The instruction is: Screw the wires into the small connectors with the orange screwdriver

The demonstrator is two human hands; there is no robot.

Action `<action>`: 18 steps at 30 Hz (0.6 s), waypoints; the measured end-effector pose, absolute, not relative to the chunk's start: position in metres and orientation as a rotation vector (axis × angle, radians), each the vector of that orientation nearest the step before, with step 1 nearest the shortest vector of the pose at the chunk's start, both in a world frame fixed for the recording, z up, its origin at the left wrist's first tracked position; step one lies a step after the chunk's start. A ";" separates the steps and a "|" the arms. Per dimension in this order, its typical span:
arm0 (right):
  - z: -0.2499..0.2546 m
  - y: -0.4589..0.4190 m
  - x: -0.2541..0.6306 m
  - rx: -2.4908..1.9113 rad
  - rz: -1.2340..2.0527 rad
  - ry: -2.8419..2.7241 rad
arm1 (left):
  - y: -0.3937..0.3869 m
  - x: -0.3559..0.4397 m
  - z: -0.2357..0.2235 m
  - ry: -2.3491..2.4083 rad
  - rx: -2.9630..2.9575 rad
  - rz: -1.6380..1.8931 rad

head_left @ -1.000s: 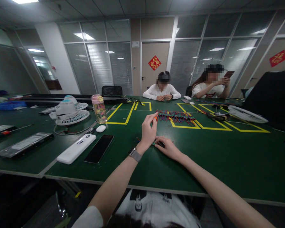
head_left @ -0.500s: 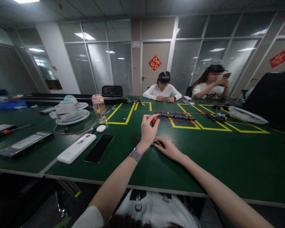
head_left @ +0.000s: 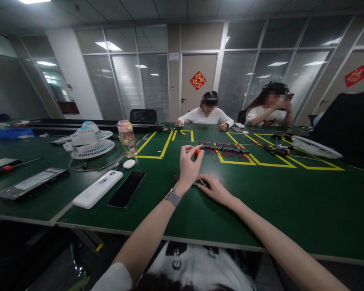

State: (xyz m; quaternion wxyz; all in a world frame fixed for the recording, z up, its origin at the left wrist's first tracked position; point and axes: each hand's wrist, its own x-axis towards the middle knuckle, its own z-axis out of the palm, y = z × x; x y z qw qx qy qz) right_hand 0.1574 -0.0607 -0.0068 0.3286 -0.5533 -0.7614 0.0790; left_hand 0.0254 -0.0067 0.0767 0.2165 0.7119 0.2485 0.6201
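My left hand (head_left: 189, 167), with a watch at the wrist, is closed around an upright orange-handled tool (head_left: 197, 152); its lower part is hidden behind the hand. Below and to the right, my right hand (head_left: 214, 188) rests low on the table, its thumb and fingers closed on a small green circuit board (head_left: 196, 184) with thin wires. Most of that board is covered by my hands. Just beyond them lies a row of small circuit boards (head_left: 226, 149) with red and blue wires.
On the green table (head_left: 276, 202) to the left are a black phone (head_left: 126, 190), a white power bank (head_left: 98, 189), a white oval case (head_left: 129, 164), a bottle (head_left: 127, 139) and a fan (head_left: 92, 145). Two people sit across. A white fan-like part (head_left: 317, 146) lies right.
My hands stay almost still; the orange handle looks slightly turned in my left hand. The person straight across has moved both hands apart.
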 end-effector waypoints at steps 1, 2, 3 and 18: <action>-0.007 -0.060 0.158 -1.446 0.205 -1.992 | -0.007 0.025 0.077 0.649 1.963 1.705; -0.008 -0.060 0.158 -1.443 0.201 -1.990 | -0.006 0.026 0.077 0.605 1.958 1.689; -0.008 -0.060 0.158 -1.440 0.197 -1.988 | -0.006 0.026 0.077 0.570 1.957 1.678; -0.009 -0.059 0.159 -1.417 0.188 -2.017 | -0.008 0.027 0.075 0.589 1.998 1.689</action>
